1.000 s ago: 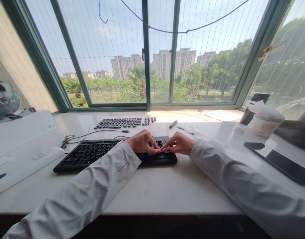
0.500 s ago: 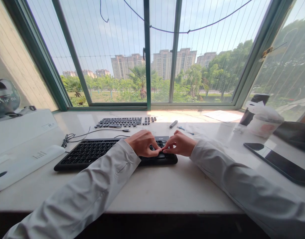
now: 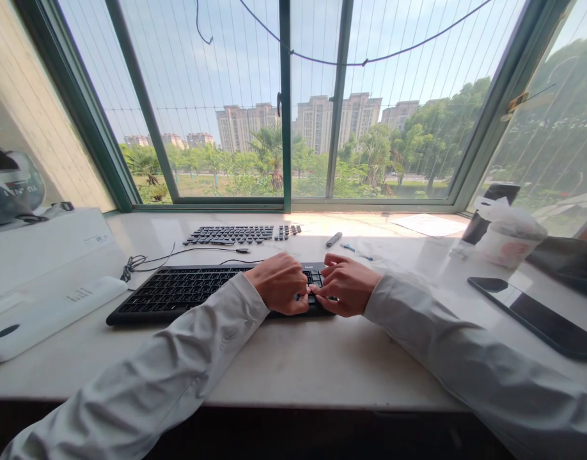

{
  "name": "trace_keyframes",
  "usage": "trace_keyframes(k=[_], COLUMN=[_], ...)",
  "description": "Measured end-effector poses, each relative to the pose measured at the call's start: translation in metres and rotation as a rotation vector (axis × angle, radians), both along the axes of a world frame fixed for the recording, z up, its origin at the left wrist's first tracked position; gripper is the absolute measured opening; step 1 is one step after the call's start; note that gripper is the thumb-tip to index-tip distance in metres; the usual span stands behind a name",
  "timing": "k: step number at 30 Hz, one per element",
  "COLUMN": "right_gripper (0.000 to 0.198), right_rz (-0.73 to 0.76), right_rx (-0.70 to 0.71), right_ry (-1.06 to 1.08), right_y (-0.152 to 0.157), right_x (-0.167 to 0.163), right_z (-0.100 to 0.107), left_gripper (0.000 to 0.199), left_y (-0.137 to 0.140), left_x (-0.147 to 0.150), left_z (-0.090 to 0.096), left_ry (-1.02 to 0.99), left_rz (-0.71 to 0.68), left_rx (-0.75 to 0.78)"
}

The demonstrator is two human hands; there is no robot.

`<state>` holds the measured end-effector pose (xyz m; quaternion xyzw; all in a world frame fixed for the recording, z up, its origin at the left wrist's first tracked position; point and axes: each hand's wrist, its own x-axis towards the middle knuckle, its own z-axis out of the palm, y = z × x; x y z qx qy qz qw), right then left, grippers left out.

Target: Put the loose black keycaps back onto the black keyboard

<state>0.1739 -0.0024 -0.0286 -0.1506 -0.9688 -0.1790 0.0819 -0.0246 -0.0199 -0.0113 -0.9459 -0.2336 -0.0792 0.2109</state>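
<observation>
A black keyboard [image 3: 178, 291] lies on the white stone counter, its main key field showing square sockets without caps. Over its right end both hands meet, fingertips nearly touching. My left hand [image 3: 280, 284] is closed, fingers curled down onto the number pad; whatever is in it is hidden. My right hand [image 3: 350, 284] comes from the other side, bent fingers and thumb closed low at the keys. Too small to make out is anything between its fingertips. Behind the keyboard, loose black keycaps [image 3: 231, 234] stand in rows, with a smaller group [image 3: 288, 232] at their right.
A cable with a USB plug [image 3: 242, 250] runs behind the keyboard. Farther back lie a small grey stick [image 3: 334, 239] and a blue tool [image 3: 348, 247]. At right are a phone [image 3: 528, 313] and a bagged cup [image 3: 507, 239]; at left, a white device [image 3: 58, 313].
Both hands have rolled downward, their fingers curling lower at the number pad. The right hand's raised pinch has come down nearer the front edge. The view has shifted slightly.
</observation>
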Motion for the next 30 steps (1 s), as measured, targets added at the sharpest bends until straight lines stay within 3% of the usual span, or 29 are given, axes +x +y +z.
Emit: trace_keyframes(k=[5,11,15,19,30], right_gripper=[0.032,0.032,0.031,0.032,0.037], right_rz=[0.003,0.003,-0.036,-0.015,-0.004], right_rx=[0.018,-0.051,-0.113,-0.179,-0.239], right_ry=[-0.021,0.113,0.244,0.212,0.271], right_y=[-0.004,0.001,0.004,0.003,-0.005], right_x=[-0.005,0.004,0.009,0.006,0.000], right_z=[0.002,0.001,0.001,-0.002,-0.003], left_gripper=[0.030,0.028,0.028,0.032,0.031], left_y=[0.002,0.007,0.017,0.027,0.035], left_x=[-0.001,-0.011,-0.020,-0.023,-0.023], left_z=[-0.006,-0.007,-0.006,-0.011,-0.018], left_ry=[-0.005,-0.101,-0.247,-0.324,-0.344], left_rz=[-0.024,-0.007,0.106,0.249,0.350], left_rx=[-0.013,-0.081,-0.006,0.068,-0.061])
